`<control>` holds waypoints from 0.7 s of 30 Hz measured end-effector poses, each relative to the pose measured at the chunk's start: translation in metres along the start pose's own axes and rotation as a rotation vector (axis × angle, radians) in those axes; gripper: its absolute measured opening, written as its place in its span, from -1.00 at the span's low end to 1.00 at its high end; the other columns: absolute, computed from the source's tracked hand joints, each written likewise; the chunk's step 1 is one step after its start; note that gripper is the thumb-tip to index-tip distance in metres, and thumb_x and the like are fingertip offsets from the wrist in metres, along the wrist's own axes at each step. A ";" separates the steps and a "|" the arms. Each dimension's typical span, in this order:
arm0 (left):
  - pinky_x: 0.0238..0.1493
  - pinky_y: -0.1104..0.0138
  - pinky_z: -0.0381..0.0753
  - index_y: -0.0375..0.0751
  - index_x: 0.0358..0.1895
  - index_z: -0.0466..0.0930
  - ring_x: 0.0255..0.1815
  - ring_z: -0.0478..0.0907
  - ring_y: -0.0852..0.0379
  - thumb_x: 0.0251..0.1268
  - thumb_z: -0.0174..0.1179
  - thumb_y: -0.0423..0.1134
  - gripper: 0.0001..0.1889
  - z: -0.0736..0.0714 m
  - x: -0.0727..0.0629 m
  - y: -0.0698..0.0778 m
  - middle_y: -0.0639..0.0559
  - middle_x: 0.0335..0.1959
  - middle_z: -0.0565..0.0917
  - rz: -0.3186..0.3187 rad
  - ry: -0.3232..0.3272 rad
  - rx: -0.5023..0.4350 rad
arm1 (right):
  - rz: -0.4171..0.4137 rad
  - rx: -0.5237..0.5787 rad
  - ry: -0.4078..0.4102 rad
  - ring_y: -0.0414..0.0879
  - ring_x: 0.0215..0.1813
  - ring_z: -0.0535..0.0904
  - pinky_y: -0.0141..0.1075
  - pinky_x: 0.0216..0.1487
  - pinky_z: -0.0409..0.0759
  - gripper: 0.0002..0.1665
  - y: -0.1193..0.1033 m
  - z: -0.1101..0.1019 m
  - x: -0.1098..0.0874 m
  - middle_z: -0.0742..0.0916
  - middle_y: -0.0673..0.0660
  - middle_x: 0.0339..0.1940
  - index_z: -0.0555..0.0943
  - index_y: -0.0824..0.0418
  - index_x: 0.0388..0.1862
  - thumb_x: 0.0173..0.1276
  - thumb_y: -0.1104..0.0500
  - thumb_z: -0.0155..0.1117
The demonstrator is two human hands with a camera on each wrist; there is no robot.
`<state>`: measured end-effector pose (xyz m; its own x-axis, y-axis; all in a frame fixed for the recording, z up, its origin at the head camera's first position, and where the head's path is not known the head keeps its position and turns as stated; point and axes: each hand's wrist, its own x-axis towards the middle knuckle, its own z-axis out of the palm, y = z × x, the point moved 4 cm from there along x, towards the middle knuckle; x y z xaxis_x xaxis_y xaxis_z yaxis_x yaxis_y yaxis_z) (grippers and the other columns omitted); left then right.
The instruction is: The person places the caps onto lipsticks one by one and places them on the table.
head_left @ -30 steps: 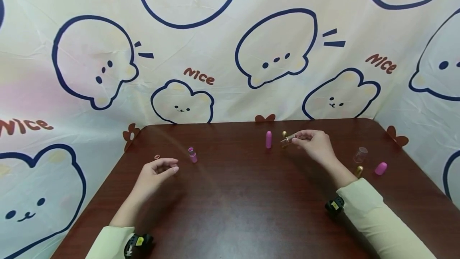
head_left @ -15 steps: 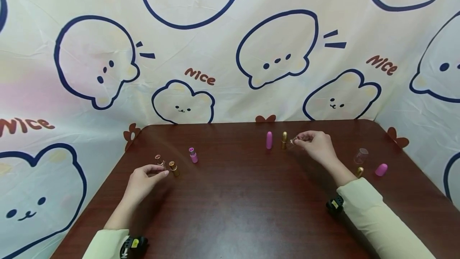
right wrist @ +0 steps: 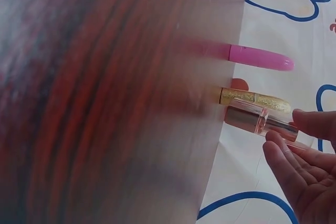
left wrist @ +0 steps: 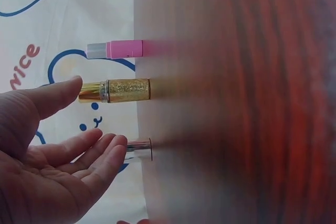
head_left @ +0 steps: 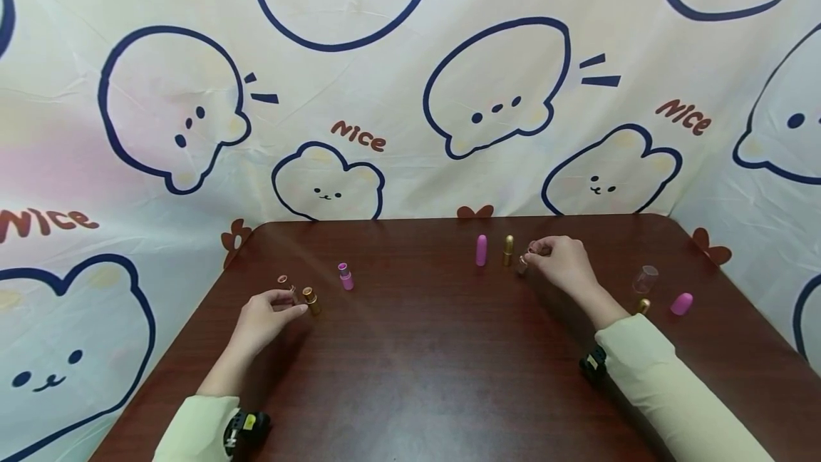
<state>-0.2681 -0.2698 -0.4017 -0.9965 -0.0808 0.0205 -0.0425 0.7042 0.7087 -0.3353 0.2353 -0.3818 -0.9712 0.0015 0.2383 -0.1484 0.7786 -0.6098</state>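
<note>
My left hand (head_left: 258,323) is beside two uncapped lipstick tubes standing at the table's left. In the left wrist view its thumb tip is right at the top of the gold glitter tube (left wrist: 128,90), and the other fingers are spread apart below. Those fingers partly cover a rose-gold tube (left wrist: 139,150). Farther back stands an uncapped pink tube (head_left: 346,278). My right hand (head_left: 566,266) pinches the upper part of a rose-gold lipstick (right wrist: 247,116), held upright low at the table. Close by are a capped gold lipstick (head_left: 508,251) and a capped pink lipstick (head_left: 481,251).
Loose caps lie at the right of the brown table (head_left: 410,376): a clear one (head_left: 645,279), a pink one (head_left: 682,304), and a gold one (head_left: 643,305) beside my right forearm. A printed cloth (head_left: 398,91) hangs behind the table.
My right hand has turned the tilted rose-gold lipstick upright and lowered it right of the gold one. My left hand has drawn back, leaving the gold and rose-gold tubes in view.
</note>
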 end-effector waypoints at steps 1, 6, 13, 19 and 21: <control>-0.04 -0.01 0.56 -0.53 0.17 0.47 0.08 0.55 -0.28 0.27 0.31 -0.14 -0.44 0.000 0.000 0.001 -0.42 0.04 0.59 -0.002 -0.005 0.000 | 0.000 -0.005 -0.007 0.05 -0.26 0.63 -0.10 -0.23 0.60 -0.77 0.000 0.001 0.000 0.74 0.22 -0.31 0.70 0.34 -0.25 0.27 0.16 0.39; -0.02 -0.01 0.55 -0.55 0.18 0.44 0.10 0.53 -0.30 0.28 0.30 -0.17 -0.44 0.003 0.004 0.003 -0.45 0.07 0.56 -0.009 -0.021 0.005 | 0.013 -0.022 -0.043 0.05 -0.23 0.62 -0.08 -0.20 0.59 -0.76 0.001 0.004 0.002 0.74 0.21 -0.30 0.70 0.34 -0.23 0.29 0.15 0.38; -0.04 0.01 0.57 -0.55 0.16 0.45 0.08 0.55 -0.28 0.26 0.31 -0.20 -0.46 0.009 0.011 0.005 -0.43 0.04 0.59 -0.008 -0.036 0.001 | 0.036 -0.028 -0.073 0.06 -0.24 0.60 -0.10 -0.22 0.60 -0.73 0.002 0.007 0.002 0.73 0.23 -0.28 0.70 0.36 -0.18 0.31 0.15 0.36; -0.05 0.02 0.57 -0.55 0.12 0.47 0.06 0.57 -0.27 0.24 0.32 -0.23 -0.49 0.012 0.015 0.005 -0.41 -0.01 0.61 -0.007 -0.043 0.009 | 0.023 -0.042 -0.076 0.06 -0.27 0.57 -0.13 -0.25 0.58 -0.71 0.001 0.009 0.005 0.72 0.23 -0.28 0.69 0.37 -0.18 0.29 0.14 0.38; -0.04 0.00 0.56 -0.55 0.12 0.47 0.06 0.56 -0.27 0.24 0.32 -0.24 -0.50 0.013 0.015 0.005 -0.41 -0.01 0.61 -0.005 -0.048 0.016 | 0.027 -0.043 -0.088 0.05 -0.27 0.56 -0.16 -0.27 0.57 -0.70 0.001 0.010 0.006 0.72 0.22 -0.28 0.68 0.37 -0.17 0.30 0.13 0.38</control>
<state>-0.2846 -0.2585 -0.4073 -0.9986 -0.0508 -0.0170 -0.0482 0.7148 0.6977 -0.3432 0.2296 -0.3880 -0.9876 -0.0304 0.1540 -0.1156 0.8050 -0.5819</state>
